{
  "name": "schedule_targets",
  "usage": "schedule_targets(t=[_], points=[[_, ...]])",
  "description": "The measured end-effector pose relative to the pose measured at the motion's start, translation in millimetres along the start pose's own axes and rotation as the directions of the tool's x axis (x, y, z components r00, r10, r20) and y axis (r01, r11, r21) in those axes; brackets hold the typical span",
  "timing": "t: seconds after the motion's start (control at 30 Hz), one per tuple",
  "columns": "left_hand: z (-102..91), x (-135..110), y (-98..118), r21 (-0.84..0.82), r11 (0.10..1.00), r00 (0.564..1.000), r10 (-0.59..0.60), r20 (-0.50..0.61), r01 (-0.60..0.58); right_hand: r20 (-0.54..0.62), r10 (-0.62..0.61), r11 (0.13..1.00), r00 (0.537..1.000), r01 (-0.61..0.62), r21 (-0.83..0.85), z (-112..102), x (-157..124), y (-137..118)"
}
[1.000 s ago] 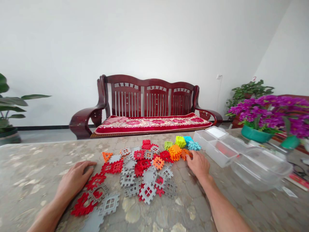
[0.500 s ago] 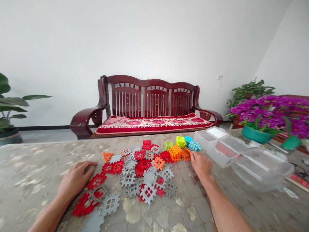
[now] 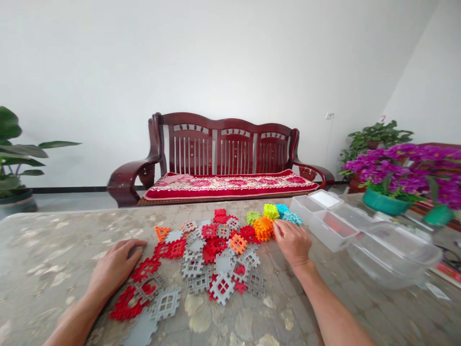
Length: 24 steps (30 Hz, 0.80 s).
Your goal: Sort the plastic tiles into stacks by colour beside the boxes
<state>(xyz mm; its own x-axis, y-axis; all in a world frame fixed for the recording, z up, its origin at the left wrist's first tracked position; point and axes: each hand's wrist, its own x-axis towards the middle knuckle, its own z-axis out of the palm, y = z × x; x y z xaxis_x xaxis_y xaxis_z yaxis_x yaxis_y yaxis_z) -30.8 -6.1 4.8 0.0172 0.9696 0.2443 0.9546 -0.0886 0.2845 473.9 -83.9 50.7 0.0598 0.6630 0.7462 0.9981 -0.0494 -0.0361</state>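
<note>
My left hand (image 3: pixel 117 265) rests on the table at left, thumb and fingers apart, with nothing in it. Just right of it lie red toothed building tiles (image 3: pixel 146 270) and grey window tiles (image 3: pixel 166 303). My right hand (image 3: pixel 293 241) has its fingers closed at the right side of a stack of orange building tiles (image 3: pixel 263 228). A sliver of orange tile shows at its fingertips; the hand hides most of that piece. Green tiles (image 3: pixel 271 210) and blue tiles (image 3: pixel 291 217) sit just behind. A heap of grey and red tiles (image 3: pixel 222 262) spreads between the hands.
Clear plastic boxes (image 3: pixel 336 231) and a clear lidded container (image 3: pixel 392 254) stand at right. Beyond them is a green pot (image 3: pixel 385 203) with purple flowers (image 3: pixel 406 166). A wooden bench (image 3: pixel 234 149) is behind the patterned table (image 3: pixel 46 269).
My right hand has moved left toward the orange stack, and the loose orange tile beside the stack is now mostly hidden by it. My left hand stays in place.
</note>
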Motion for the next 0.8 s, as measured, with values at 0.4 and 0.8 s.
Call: schedule_targets(t=[0.4,0.8], points=[[-4.4,-3.0,5.3,-0.011,1.0,1.0,-0.019,0.021,0.019,0.092,-0.082,0.988,0.992,0.069,0.136,0.7,-0.7,-14.0],[-6.2,-3.0,7.9,-0.006,1.0,0.999,-0.021,0.03,0.021,0.191,0.088,0.981,0.978,-0.118,0.151,18.8,2.2,-24.2]])
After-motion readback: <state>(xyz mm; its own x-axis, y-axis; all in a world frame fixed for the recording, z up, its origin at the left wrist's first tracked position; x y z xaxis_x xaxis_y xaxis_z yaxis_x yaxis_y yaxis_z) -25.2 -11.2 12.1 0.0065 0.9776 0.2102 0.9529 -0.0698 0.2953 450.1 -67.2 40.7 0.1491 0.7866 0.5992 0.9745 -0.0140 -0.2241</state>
